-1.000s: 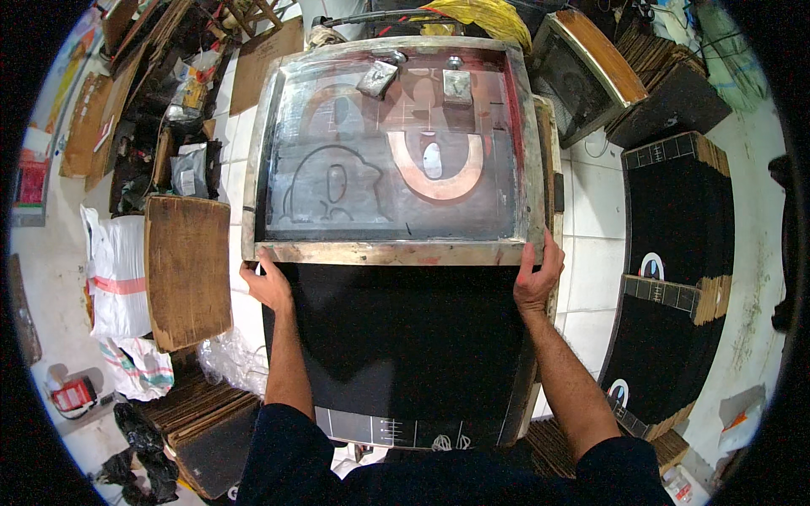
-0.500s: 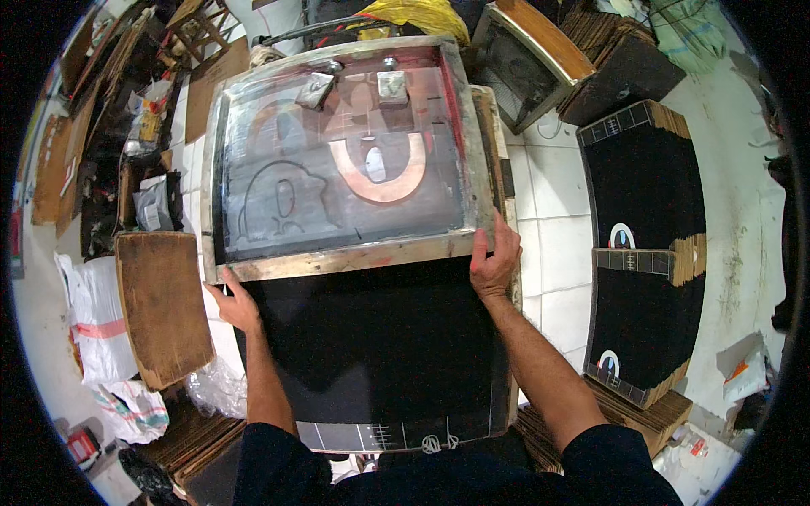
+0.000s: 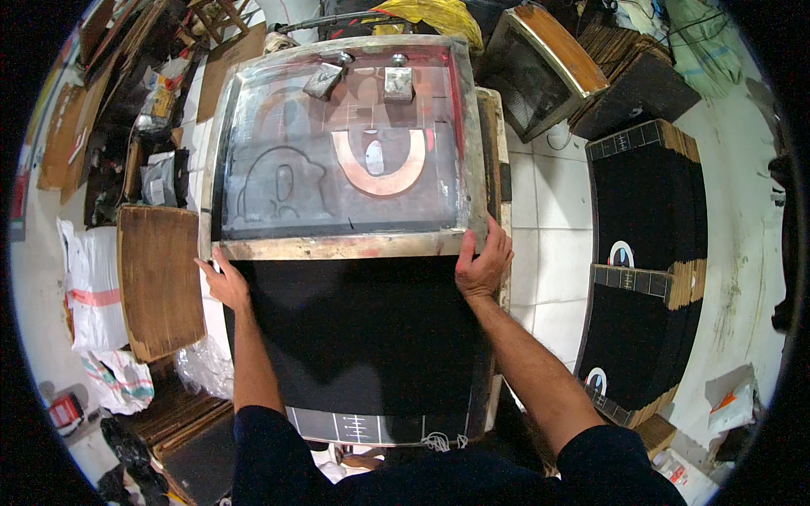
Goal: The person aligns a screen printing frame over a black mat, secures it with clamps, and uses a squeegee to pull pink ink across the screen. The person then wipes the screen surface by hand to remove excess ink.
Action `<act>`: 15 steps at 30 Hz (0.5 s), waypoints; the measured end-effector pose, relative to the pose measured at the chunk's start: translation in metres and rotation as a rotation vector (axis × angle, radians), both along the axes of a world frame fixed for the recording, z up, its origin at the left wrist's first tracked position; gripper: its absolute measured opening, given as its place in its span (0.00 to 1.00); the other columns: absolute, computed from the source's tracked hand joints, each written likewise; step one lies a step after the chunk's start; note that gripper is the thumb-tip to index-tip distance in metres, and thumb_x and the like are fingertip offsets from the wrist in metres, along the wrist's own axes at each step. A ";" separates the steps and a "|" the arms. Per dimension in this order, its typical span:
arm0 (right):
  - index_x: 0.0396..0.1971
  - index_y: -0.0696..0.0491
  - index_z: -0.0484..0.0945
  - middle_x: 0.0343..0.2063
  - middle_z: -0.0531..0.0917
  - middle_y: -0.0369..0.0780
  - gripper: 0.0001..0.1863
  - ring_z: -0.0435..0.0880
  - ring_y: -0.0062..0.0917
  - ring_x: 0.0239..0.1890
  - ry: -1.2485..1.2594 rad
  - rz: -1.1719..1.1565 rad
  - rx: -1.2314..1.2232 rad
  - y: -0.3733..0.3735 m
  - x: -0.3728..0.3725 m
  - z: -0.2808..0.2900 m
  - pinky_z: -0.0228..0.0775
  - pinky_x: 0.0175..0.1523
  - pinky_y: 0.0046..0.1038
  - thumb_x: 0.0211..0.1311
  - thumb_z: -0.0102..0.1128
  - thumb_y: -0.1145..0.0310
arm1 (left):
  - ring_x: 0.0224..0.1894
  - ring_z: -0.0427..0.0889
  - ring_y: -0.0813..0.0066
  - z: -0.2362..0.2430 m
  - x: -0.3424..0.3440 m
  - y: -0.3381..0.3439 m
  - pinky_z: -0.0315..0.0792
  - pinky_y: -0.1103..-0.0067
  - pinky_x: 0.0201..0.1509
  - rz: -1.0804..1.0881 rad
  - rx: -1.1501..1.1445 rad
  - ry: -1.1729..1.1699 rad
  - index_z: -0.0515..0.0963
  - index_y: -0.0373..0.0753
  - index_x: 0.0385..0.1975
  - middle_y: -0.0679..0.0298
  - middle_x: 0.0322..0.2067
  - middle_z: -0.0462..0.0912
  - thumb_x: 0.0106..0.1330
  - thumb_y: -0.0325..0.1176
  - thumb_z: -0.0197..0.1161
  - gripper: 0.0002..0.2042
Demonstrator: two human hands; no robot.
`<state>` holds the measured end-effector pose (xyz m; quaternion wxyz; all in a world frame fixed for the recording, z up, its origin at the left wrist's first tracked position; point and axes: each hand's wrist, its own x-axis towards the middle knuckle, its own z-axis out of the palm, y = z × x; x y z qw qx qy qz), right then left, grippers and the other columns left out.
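Observation:
A printing screen in a wooden frame spans the upper middle, its grey mesh showing a pale U shape and a faint outline drawing. Two metal blocks sit near its far edge. My left hand grips the frame’s near-left corner, thumb on the near rail. At the near-right corner, my right hand holds the frame, fingers along the side. Beneath it, between my forearms, lies a black board with a gridded strip along its near end.
Stacked black printed boards stand on the right beside white tiled floor. A brown board, white sacks and cardboard piles crowd the left. Another framed screen and a yellow plastic bundle are at the back.
The whole view has shifted, placing screen and surroundings further left in the picture. The screen’s near rail, slanted half a second ago, now appears nearly level; both hands remain on it.

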<state>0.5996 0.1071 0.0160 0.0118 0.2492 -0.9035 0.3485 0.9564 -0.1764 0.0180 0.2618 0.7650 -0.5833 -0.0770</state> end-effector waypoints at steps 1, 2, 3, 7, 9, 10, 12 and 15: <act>0.61 0.55 0.71 0.54 0.77 0.46 0.29 0.72 0.42 0.57 0.000 0.006 0.006 0.000 0.000 0.000 0.57 0.64 0.45 0.65 0.55 0.54 | 0.62 0.71 0.39 0.000 -0.004 0.005 0.62 0.56 0.66 0.011 -0.158 -0.119 0.59 0.31 0.71 0.38 0.61 0.71 0.71 0.64 0.48 0.42; 0.61 0.55 0.70 0.54 0.77 0.46 0.29 0.72 0.42 0.57 0.002 0.008 0.013 0.000 0.000 0.001 0.57 0.63 0.45 0.66 0.55 0.54 | 0.63 0.70 0.40 0.002 -0.010 0.011 0.61 0.56 0.66 0.020 -0.306 -0.252 0.59 0.31 0.70 0.39 0.62 0.71 0.71 0.63 0.49 0.41; 0.61 0.55 0.70 0.54 0.77 0.46 0.29 0.73 0.43 0.57 0.014 0.000 0.009 0.000 -0.001 0.001 0.57 0.63 0.46 0.66 0.55 0.54 | 0.64 0.69 0.41 0.005 -0.021 0.018 0.61 0.55 0.67 0.060 -0.388 -0.346 0.59 0.31 0.70 0.40 0.63 0.70 0.71 0.62 0.50 0.41; 0.62 0.56 0.69 0.54 0.77 0.47 0.29 0.73 0.44 0.57 -0.004 0.036 -0.064 0.001 -0.004 0.002 0.58 0.61 0.48 0.66 0.55 0.55 | 0.68 0.63 0.43 0.002 -0.112 0.109 0.56 0.56 0.71 -0.225 -0.509 -0.130 0.58 0.28 0.69 0.40 0.66 0.65 0.75 0.50 0.53 0.34; 0.62 0.56 0.68 0.54 0.76 0.47 0.30 0.73 0.44 0.57 -0.032 0.059 -0.055 0.004 -0.004 0.006 0.58 0.61 0.49 0.66 0.55 0.55 | 0.70 0.61 0.43 -0.006 -0.172 0.176 0.53 0.56 0.73 -0.231 -0.374 0.036 0.57 0.26 0.69 0.40 0.67 0.62 0.75 0.48 0.54 0.34; 0.63 0.57 0.68 0.54 0.76 0.48 0.29 0.71 0.44 0.58 -0.069 0.081 -0.081 0.006 -0.005 0.009 0.56 0.64 0.47 0.67 0.55 0.56 | 0.70 0.60 0.43 -0.008 -0.199 0.200 0.53 0.56 0.73 -0.190 -0.272 0.106 0.57 0.27 0.70 0.40 0.68 0.61 0.74 0.49 0.54 0.35; 0.65 0.54 0.66 0.57 0.74 0.48 0.30 0.70 0.44 0.59 -0.188 0.141 -0.026 0.014 -0.009 0.014 0.55 0.64 0.48 0.69 0.53 0.54 | 0.71 0.59 0.45 -0.011 -0.237 0.231 0.50 0.56 0.74 -0.150 -0.110 0.085 0.54 0.28 0.71 0.41 0.70 0.59 0.74 0.51 0.52 0.37; 0.67 0.51 0.65 0.57 0.72 0.48 0.29 0.72 0.38 0.59 -0.574 0.244 -0.285 0.038 -0.035 0.016 0.62 0.62 0.43 0.69 0.57 0.61 | 0.72 0.58 0.46 -0.007 -0.262 0.241 0.49 0.55 0.74 -0.103 -0.196 -0.032 0.53 0.30 0.72 0.43 0.70 0.59 0.74 0.53 0.51 0.37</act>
